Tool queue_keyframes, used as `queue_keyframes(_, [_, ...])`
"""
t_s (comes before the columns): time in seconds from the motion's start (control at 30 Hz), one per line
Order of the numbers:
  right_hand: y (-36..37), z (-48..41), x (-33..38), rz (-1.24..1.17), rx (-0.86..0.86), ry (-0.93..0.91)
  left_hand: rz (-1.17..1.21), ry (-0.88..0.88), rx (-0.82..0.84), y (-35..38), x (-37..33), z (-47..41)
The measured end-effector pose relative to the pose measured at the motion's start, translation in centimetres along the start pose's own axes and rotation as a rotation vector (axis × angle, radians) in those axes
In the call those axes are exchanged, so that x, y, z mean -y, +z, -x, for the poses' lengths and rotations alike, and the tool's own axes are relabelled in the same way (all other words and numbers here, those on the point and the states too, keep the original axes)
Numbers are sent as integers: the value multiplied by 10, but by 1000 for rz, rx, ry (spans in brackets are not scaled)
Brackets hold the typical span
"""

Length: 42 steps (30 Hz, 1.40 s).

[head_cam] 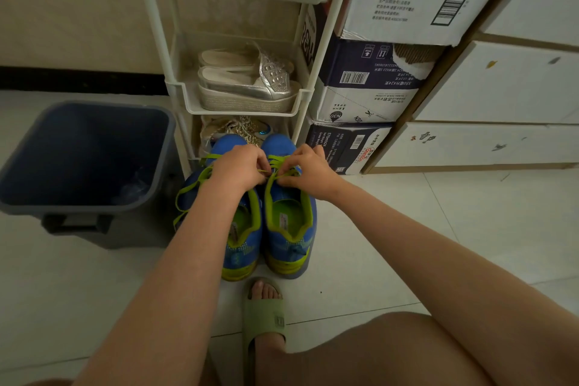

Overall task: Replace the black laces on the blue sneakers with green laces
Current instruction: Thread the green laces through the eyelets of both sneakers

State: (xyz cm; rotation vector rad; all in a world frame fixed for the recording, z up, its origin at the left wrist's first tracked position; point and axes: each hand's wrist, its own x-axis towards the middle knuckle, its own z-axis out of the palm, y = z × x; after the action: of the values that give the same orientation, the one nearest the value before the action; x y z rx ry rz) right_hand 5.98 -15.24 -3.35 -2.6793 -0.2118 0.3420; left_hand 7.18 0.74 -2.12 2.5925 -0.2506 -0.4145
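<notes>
- Head view: two blue mesh sneakers with lime-green trim are standing side by side on the pale tiled floor, toes pointing at the white plastic shoe rack (241, 41), heels toward the person.
- The right-hand blue sneaker (289, 226) is sitting just right of the left-hand blue sneaker (242, 244); their sides look to be touching.
- Flat green laces (283, 171) are already crossing the right-hand sneaker's eyelets; a loose green lace (188, 194) is trailing off the left-hand sneaker, on the side away from its partner.
- No black laces are showing on either sneaker.
- The left hand (239, 166) and right hand (308, 171) are meeting over the right-hand sneaker's upper eyelets, fingertips pinched narrow on green lace strands.
- Judgement: lacing or tying off the right-hand sneaker is the step in hand; the task is looking far along.
- Next move probably calls for even tension on both strands, then tidying the left-hand sneaker's trailing lace.
- A dark blue plastic bin (84, 157) is standing left of the sneakers.
</notes>
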Motion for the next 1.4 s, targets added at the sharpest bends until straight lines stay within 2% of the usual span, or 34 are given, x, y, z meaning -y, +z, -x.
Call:
queue_keyframes(0.2, [1, 1, 1, -84, -41, -23, -32, -30, 21, -1, 0, -1])
queue_keyframes(0.43, [5, -2, 0, -56, -79, -55, -39, -184, 90, 1, -3, -11])
queue_keyframes(0.8, [14, -4, 0, -14, -56, 22, -1, -32, 73, -2, 4, -5])
queue_keyframes(1.0, [12, -3, -2, -125, -39, 53, -24, 16, 37, -1, 5, -2])
queue_keyframes(1.27, [7, 1, 0, -219, 0, 98, -4, -10, 2, 0, 6, -3])
queue_keyframes(1.4, [7, 1, 4, -202, 5, 132, 28, -47, 93, -3, 7, -6])
